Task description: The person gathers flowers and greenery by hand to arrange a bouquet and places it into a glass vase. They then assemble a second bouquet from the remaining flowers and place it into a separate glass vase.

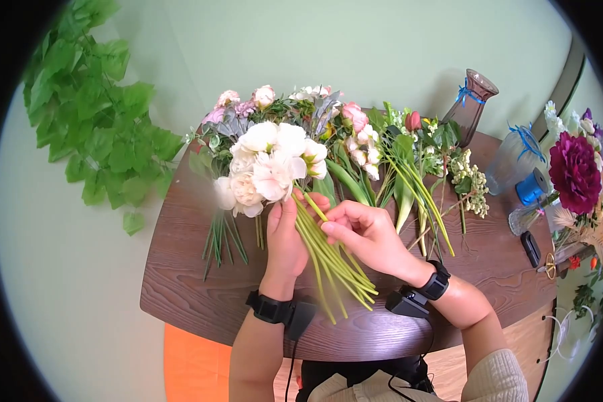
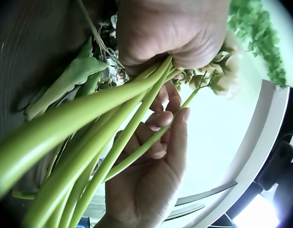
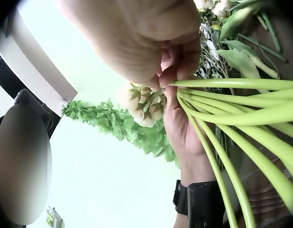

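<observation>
White artificial peonies point(image 1: 275, 171) form a full bunch in the middle of the head view, blooms up and long green stems point(image 1: 331, 264) fanning down toward the near table edge. My left hand point(image 1: 288, 234) grips the stems just below the blooms. From the right, my right hand point(image 1: 372, 234) pinches a single stem between thumb and fingers, close beside the left hand. In the left wrist view that stem point(image 2: 137, 154) stands a little apart from the others, across the right hand's fingers point(image 2: 177, 137). Seen from the right wrist, the stems converge into the left hand point(image 3: 182, 128).
Behind the bunch lie pink, lilac and white flowers point(image 1: 355, 117) with greenery on the wooden table point(image 1: 187, 301). To the right stand a dark glass vase point(image 1: 469, 107), a clear vase point(image 1: 509, 161) and a blue ribbon spool point(image 1: 532, 187). Leafy vines point(image 1: 94, 114) hang at the left.
</observation>
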Tool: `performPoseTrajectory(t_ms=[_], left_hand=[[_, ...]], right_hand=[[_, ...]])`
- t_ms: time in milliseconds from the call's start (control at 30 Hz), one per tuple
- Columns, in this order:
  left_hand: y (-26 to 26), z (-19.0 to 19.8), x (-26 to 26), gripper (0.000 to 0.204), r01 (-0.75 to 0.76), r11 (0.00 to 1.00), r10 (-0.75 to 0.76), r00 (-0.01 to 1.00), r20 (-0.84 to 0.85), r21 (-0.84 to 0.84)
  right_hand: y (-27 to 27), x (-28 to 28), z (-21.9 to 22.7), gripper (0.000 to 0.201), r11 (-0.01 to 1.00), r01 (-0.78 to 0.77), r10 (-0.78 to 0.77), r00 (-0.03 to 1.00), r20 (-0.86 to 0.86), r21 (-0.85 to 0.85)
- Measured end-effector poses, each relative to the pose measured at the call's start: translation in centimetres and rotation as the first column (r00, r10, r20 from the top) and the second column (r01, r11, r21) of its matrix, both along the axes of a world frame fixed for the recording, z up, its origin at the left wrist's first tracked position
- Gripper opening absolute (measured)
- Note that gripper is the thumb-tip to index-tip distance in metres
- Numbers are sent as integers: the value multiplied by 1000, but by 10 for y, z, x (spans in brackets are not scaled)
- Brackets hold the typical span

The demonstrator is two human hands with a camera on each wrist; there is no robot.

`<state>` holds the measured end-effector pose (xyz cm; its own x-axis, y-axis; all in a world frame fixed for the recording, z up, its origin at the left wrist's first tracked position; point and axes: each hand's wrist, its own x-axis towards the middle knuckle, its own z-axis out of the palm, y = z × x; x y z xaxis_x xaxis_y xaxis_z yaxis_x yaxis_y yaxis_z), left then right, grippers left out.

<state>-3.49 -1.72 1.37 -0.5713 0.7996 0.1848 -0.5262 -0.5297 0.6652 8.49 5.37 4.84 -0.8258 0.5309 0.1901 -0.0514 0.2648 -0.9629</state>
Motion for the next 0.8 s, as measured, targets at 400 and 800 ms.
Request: performPoseTrajectory(t_ms=[400,800], left_hand=[[2,1,8,27,-10,999,7,997,-82,-32],[3,-3,6,26,13,999,-8,994,-106,45]], right_hand=[[4,-10,-8,16,994,-4,5,1000,11,-113],[8,-11,-22,25,1000,-2,2,999,52,-13]])
